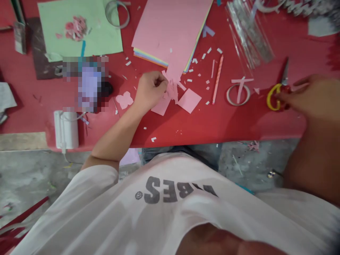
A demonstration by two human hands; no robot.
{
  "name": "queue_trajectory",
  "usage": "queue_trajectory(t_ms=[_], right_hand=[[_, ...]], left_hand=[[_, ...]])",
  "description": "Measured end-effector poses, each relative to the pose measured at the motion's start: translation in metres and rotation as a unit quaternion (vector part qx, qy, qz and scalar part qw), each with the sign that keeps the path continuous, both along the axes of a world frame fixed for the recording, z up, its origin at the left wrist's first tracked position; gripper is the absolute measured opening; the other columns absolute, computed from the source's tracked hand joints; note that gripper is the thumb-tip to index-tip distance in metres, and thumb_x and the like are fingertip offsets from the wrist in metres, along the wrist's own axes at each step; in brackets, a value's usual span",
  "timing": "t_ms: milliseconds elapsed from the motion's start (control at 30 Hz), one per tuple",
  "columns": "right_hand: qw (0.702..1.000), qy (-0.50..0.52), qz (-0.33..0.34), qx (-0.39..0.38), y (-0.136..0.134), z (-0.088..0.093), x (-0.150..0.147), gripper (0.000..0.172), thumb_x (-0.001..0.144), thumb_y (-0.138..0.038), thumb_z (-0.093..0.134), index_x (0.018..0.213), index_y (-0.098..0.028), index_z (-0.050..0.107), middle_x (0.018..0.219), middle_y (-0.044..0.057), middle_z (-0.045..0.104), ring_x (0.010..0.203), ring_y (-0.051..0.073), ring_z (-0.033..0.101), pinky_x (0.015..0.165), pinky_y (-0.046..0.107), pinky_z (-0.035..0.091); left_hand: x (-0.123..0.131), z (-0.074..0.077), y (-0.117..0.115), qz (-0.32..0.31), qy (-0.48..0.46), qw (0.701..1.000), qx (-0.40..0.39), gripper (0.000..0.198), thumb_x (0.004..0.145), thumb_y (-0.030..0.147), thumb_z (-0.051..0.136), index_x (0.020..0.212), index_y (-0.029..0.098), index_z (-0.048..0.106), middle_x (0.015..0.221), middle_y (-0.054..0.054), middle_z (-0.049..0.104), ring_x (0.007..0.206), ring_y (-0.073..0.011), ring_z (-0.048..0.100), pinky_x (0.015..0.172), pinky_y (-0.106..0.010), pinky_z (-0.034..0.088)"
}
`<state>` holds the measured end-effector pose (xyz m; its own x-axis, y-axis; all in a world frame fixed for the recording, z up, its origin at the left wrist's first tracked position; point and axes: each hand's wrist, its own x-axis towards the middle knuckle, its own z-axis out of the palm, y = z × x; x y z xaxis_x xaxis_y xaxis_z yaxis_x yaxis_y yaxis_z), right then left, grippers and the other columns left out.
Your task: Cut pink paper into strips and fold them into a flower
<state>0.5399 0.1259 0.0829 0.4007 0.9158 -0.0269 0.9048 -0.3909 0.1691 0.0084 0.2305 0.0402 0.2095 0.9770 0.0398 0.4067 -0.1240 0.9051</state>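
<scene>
My left hand is closed, its fingertips pinched on a fringed strip of pink paper near the table's front. Under and beside that strip lie small pink paper squares. A pink flower-shaped cutout rests to the left of my wrist. Far to the right, my right hand has its thumb and fingers on the yellow and red handles of the scissors, whose blades point away from me. Part of the handles is hidden by the hand.
A stack of coloured paper stands at the back. A striped pink stick and a tape roll lie between the hands. Clear plastic wrappers, a green sheet and a white power bank are around. Paper scraps are scattered.
</scene>
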Motion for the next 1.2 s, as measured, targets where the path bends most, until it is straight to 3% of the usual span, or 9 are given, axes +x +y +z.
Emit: queue_trajectory(t_ms=[100, 167, 267, 400, 467, 600, 767, 1067, 1200], right_hand=[[0.997, -0.075, -0.018, -0.005, 0.005, 0.027, -0.026, 0.041, 0.091, -0.04, 0.098, 0.127, -0.025, 0.087, 0.114, 0.023, 0.087, 0.118, 0.038, 0.083, 0.077, 0.049, 0.047], [0.998, -0.005, 0.056, 0.019, 0.013, 0.033, -0.05, 0.035, 0.095, -0.037, 0.095, 0.125, -0.021, 0.087, 0.113, 0.022, 0.087, 0.111, 0.035, 0.083, 0.079, 0.046, 0.049], [0.964, 0.194, 0.18, -0.027, 0.03, 0.024, -0.077, 0.049, 0.094, -0.028, 0.098, 0.138, -0.016, 0.08, 0.118, 0.02, 0.085, 0.104, 0.025, 0.078, 0.089, 0.037, 0.054], [0.942, 0.195, 0.266, -0.055, 0.062, 0.003, -0.09, 0.063, 0.093, -0.033, 0.1, 0.149, -0.017, 0.076, 0.148, 0.027, 0.068, 0.137, 0.027, 0.061, 0.112, 0.041, 0.047], [0.939, 0.212, 0.26, -0.074, 0.076, -0.002, -0.091, 0.059, 0.09, -0.029, 0.102, 0.144, -0.017, 0.079, 0.137, 0.022, 0.074, 0.123, 0.021, 0.065, 0.106, 0.037, 0.047], [0.937, 0.282, 0.171, -0.116, 0.094, 0.001, -0.096, 0.043, 0.084, -0.016, 0.102, 0.122, -0.012, 0.083, 0.094, 0.001, 0.079, 0.075, 0.008, 0.064, 0.076, 0.027, 0.046], [0.945, 0.269, 0.123, -0.14, 0.103, 0.005, -0.101, 0.023, 0.08, -0.014, 0.103, 0.092, -0.015, 0.083, 0.067, -0.009, 0.071, 0.062, 0.007, 0.059, 0.069, 0.027, 0.042], [0.939, 0.278, 0.129, -0.159, 0.095, 0.024, -0.089, 0.015, 0.085, -0.012, 0.099, 0.092, -0.016, 0.087, 0.078, -0.001, 0.08, 0.073, 0.009, 0.065, 0.079, 0.029, 0.046], [0.948, 0.288, 0.127, -0.035, 0.081, 0.041, -0.089, 0.014, 0.088, -0.009, 0.096, 0.096, -0.016, 0.087, 0.086, 0.002, 0.082, 0.076, 0.009, 0.065, 0.081, 0.03, 0.048]], left_hand=[[-0.001, -0.003, 0.003, 0.01, -0.007, 1.0, 0.01, 0.015, 0.095, 0.017, 0.073, 0.082, 0.023, 0.068, 0.074, -0.002, 0.069, 0.069, -0.0176, 0.069, 0.066, -0.033, 0.056], [-0.001, -0.002, 0.005, 0.016, -0.015, 1.0, 0.018, 0.015, 0.094, 0.018, 0.073, 0.081, 0.023, 0.068, 0.076, -0.003, 0.072, 0.071, -0.0183, 0.07, 0.068, -0.033, 0.057], [-0.003, 0.0, 0.007, 0.018, -0.022, 0.999, 0.032, 0.015, 0.093, 0.017, 0.073, 0.081, 0.023, 0.068, 0.078, -0.004, 0.075, 0.072, -0.0193, 0.071, 0.071, -0.036, 0.058], [-0.005, 0.003, 0.009, 0.02, -0.017, 0.998, 0.053, 0.015, 0.091, 0.011, 0.069, 0.084, 0.024, 0.071, 0.08, -0.003, 0.076, 0.073, -0.0195, 0.07, 0.072, -0.037, 0.056], [-0.006, 0.006, 0.009, 0.022, -0.012, 0.997, 0.066, 0.016, 0.09, 0.01, 0.069, 0.084, 0.024, 0.072, 0.08, -0.002, 0.075, 0.074, -0.0193, 0.069, 0.074, -0.037, 0.056], [-0.008, 0.011, 0.01, 0.028, -0.005, 0.995, 0.095, 0.017, 0.09, 0.009, 0.069, 0.083, 0.024, 0.071, 0.081, -0.003, 0.075, 0.072, -0.0187, 0.065, 0.073, -0.037, 0.054], [-0.008, 0.014, 0.009, 0.035, 0.0, 0.995, 0.098, 0.019, 0.091, 0.009, 0.07, 0.08, 0.025, 0.068, 0.078, -0.001, 0.071, 0.071, -0.0185, 0.062, 0.074, -0.037, 0.052], [-0.01, 0.018, 0.011, 0.034, -0.012, 0.994, 0.103, 0.019, 0.094, 0.016, 0.076, 0.08, 0.026, 0.067, 0.078, -0.002, 0.07, 0.072, -0.0202, 0.064, 0.079, -0.04, 0.056], [-0.008, 0.017, 0.008, 0.024, -0.037, 0.995, 0.093, 0.017, 0.097, 0.017, 0.075, 0.083, 0.024, 0.068, 0.079, -0.002, 0.07, 0.075, -0.0204, 0.068, 0.078, -0.039, 0.056]])
